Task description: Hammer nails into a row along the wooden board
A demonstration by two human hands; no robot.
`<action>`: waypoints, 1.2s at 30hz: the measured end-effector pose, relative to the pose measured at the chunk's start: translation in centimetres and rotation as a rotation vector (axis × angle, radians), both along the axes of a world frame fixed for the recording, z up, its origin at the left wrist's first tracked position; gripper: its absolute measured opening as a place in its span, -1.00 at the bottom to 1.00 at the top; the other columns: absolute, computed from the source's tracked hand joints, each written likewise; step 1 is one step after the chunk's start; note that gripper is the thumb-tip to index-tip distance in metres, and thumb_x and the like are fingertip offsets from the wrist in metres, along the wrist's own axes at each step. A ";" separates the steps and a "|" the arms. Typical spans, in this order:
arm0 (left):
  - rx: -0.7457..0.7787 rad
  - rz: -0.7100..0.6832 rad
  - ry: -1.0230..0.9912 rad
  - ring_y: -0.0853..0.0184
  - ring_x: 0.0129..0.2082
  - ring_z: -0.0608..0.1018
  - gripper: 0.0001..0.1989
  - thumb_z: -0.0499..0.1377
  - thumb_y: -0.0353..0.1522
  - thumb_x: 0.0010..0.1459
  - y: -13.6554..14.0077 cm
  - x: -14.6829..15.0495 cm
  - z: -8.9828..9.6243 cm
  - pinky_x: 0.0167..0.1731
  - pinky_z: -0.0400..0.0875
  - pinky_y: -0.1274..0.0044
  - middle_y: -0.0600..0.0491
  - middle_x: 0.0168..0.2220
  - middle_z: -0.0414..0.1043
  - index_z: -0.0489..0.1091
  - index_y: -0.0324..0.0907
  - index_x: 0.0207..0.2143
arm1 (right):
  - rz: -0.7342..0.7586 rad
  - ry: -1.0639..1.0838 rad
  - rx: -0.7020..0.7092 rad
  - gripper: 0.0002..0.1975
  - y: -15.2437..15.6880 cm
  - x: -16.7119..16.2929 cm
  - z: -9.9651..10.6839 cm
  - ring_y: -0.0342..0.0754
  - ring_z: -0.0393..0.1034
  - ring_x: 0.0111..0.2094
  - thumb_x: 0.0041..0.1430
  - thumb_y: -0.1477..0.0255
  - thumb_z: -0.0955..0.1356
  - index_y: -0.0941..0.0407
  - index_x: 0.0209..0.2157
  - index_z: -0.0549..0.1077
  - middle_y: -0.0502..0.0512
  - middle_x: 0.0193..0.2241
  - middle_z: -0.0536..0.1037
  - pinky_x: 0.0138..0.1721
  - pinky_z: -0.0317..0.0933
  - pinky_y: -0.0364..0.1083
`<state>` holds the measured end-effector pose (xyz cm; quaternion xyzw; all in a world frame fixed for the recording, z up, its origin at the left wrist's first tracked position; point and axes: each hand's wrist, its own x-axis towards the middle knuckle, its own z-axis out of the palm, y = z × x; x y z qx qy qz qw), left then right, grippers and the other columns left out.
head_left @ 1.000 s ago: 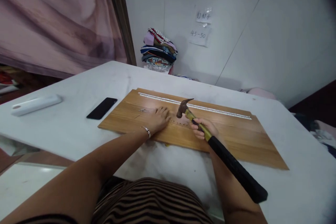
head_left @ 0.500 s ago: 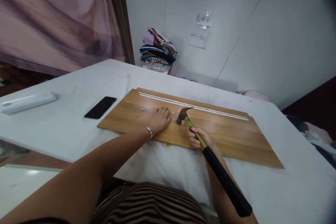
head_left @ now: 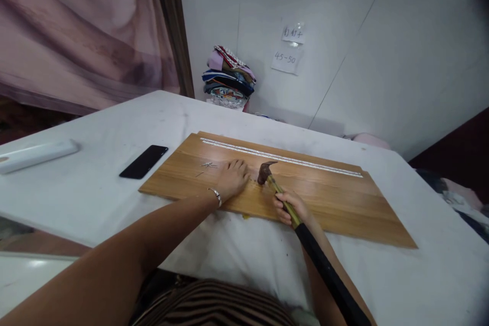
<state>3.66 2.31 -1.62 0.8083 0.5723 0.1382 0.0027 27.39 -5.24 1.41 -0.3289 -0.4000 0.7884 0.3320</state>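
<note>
My right hand (head_left: pixel 292 207) is wrapped round the yellow-green shaft of a claw hammer (head_left: pixel 319 252), whose black grip reaches back along my forearm. The rusty hammer head hangs over the middle of a wooden board (head_left: pixel 324 198); I cannot tell whether it touches the wood. To its left, my left hand (head_left: pixel 234 178) lies on the board with the fingers stretched forward. Small dark specks, perhaps nail heads, show between that hand and the hammer head. Several loose nails (head_left: pixel 208 165) lie on the board left of my left hand.
Two white measuring strips (head_left: pixel 282 157) run along the board's far edge. A black phone (head_left: pixel 144 161) and a long white object (head_left: pixel 38 155) lie to the left on the white table (head_left: pixel 95 198). Folded clothes (head_left: pixel 229 79) are stacked by the wall, below paper notes (head_left: pixel 286 59).
The camera view has shifted slightly. The hammer head has tilted a little, with its claw end turned slightly. My left hand stays in place on the board.
</note>
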 end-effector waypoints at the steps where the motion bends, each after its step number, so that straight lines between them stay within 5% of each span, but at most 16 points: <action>1: 0.002 -0.001 -0.002 0.06 0.29 0.37 -0.66 0.00 -0.29 0.41 0.1 0.0 -0.2 0.25 0.24 0.18 -0.18 0.24 0.42 0.40 -0.18 0.12 | -0.004 -0.001 -0.001 -0.57 0.0 -0.1 -0.1 -0.29 0.01 -0.79 0.06 0.24 0.48 0.00 -0.12 0.26 -0.27 -0.56 0.30 -0.82 -0.09 -0.27; 12: 0.009 0.005 -0.003 0.06 0.30 0.37 -0.65 0.00 -0.31 0.40 0.2 0.0 -0.2 0.25 0.24 0.19 -0.17 0.27 0.41 0.42 -0.18 0.13 | -0.039 -0.022 0.040 -0.63 0.2 -1.9 2.0 -0.29 0.01 -0.78 0.07 0.23 0.46 0.01 -0.25 0.21 -0.27 -0.56 0.30 -0.82 -0.07 -0.26; 23: -0.002 0.002 -0.001 0.06 0.32 0.35 -0.64 0.00 -0.30 0.41 0.2 -0.2 -0.4 0.27 0.23 0.18 -0.18 0.28 0.40 0.41 -0.18 0.14 | -0.065 -0.031 0.030 -0.49 -0.7 -1.0 1.2 -0.28 0.07 -0.80 0.07 0.26 0.48 0.01 0.02 0.28 -0.28 -0.59 0.34 -0.82 -0.04 -0.26; 36: 0.007 -0.009 -0.007 0.05 0.28 0.38 -0.67 0.01 -0.29 0.41 0.2 -0.1 -0.2 0.25 0.24 0.19 -0.17 0.22 0.44 0.42 -0.16 0.10 | -0.067 -0.010 0.016 -0.47 -0.5 -1.4 0.6 -0.29 0.06 -0.81 0.04 0.26 0.50 0.00 -0.01 0.27 -0.29 -0.60 0.35 -0.83 -0.08 -0.28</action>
